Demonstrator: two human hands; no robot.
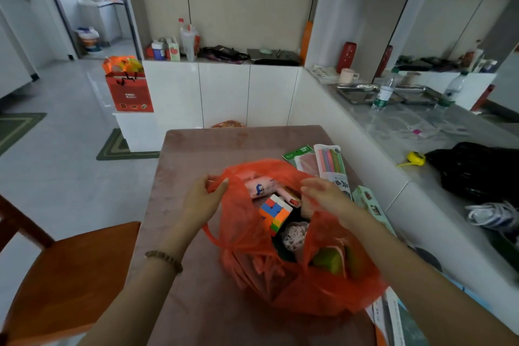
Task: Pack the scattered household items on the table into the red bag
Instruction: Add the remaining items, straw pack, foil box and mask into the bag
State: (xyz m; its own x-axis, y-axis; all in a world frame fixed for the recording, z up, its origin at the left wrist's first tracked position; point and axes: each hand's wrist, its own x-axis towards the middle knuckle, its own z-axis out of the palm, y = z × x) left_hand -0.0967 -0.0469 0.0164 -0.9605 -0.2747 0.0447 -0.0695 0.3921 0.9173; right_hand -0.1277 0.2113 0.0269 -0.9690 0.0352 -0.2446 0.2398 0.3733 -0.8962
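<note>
A red plastic bag (247, 236) lies open in the middle of the pink table (202, 154). My left hand (203, 199) pinches the bag's left rim. My right hand (325, 195) grips the bag's right rim. Inside the bag I see a colourful puzzle cube (273, 213), a pink tissue pack with a penguin (259, 187), a pink-white fluffy item (295, 236) and a green object (328, 260) showing through the plastic. Flat packets lie on the table right of the bag: a pack of coloured sticks (331, 163), a green-edged packet (300, 156) and a pale green card (370, 205).
A wooden chair (70, 275) stands at the table's left. More flat packets (390, 317) lie by the near right edge. A grey counter (407, 132) to the right holds bottles, trays, a yellow tape measure (415, 157) and a black bag (477, 171).
</note>
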